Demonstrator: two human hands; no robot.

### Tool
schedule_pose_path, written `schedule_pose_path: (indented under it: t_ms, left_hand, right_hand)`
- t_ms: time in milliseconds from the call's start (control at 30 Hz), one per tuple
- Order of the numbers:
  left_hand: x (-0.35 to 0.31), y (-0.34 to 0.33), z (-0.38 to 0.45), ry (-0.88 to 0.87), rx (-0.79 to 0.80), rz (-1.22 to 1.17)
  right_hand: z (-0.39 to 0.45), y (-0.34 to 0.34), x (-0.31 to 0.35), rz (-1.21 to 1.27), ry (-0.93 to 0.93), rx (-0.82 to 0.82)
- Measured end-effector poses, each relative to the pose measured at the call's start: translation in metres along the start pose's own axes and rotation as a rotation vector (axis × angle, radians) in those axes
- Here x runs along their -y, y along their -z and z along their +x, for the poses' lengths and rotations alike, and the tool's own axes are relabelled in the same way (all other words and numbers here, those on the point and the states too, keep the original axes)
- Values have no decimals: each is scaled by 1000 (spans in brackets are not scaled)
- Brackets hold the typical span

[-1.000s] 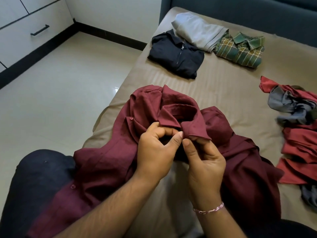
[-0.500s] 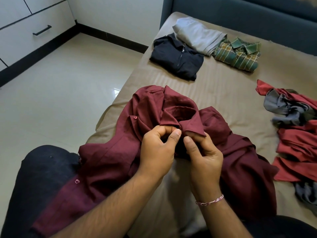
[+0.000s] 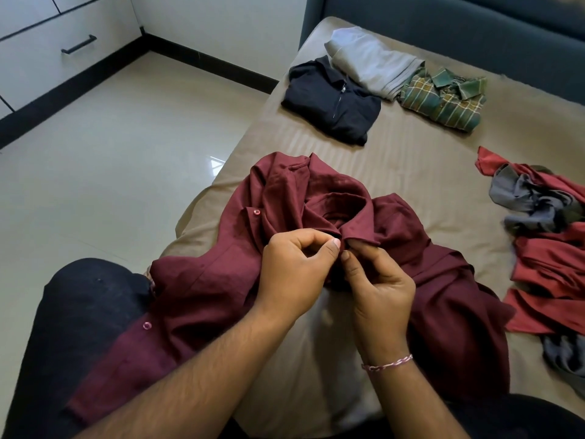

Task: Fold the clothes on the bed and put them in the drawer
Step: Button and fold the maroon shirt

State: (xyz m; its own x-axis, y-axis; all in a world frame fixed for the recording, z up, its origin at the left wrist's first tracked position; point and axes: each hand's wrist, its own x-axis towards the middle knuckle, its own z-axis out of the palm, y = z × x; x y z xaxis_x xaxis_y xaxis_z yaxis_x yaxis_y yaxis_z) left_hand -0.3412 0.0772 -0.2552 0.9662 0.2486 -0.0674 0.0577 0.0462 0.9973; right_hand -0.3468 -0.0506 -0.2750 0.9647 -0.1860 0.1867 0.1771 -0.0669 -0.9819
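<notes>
A maroon button shirt point(image 3: 202, 280) lies crumpled on the near corner of the bed point(image 3: 421, 172) and over my lap. My left hand point(image 3: 294, 270) pinches the shirt's front edge just under the collar. My right hand point(image 3: 376, 280) pinches the opposite edge, its fingertips almost touching those of the left. At the far end of the bed lie three folded clothes: a black zip shirt point(image 3: 332, 99), a grey garment point(image 3: 370, 61) and a green plaid shirt point(image 3: 443, 96). The white drawer point(image 3: 57, 55) with a black handle is at the top left, shut.
A loose heap of red and grey clothes point(image 3: 544, 236) lies on the bed's right side. A glossy tiled floor point(image 3: 104, 172) separates the bed from the drawer unit. A dark blue headboard point(image 3: 474, 23) runs behind the bed.
Both hands stay pinched on the shirt below the collar. Their fingertips have drawn closer together and the collar has bunched a little.
</notes>
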Motion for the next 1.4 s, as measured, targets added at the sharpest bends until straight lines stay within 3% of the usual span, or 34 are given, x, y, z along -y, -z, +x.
schedule_pose_path:
  t_ms: [367, 567, 700, 1000, 1167, 1233, 1400]
  left_hand:
    - [-1, 5, 5, -48, 20, 187]
    - [-1, 10, 10, -47, 33, 193]
    - [3, 9, 11, 0, 53, 256]
    - [5, 6, 5, 59, 64, 210]
    - [1, 7, 5, -21, 88, 300]
    - [2, 5, 2, -56, 72, 308]
    - [8, -2, -2, -66, 73, 119]
  right_hand:
    - [6, 6, 10, -345, 281, 82]
    - [20, 21, 24, -703, 527, 206]
    - [20, 20, 21, -846, 549, 264]
    - [19, 19, 16, -893, 550, 264]
    - [19, 15, 17, -924, 487, 296]
    - [20, 18, 21, -808, 379, 313]
    - [18, 14, 29, 2, -413, 163]
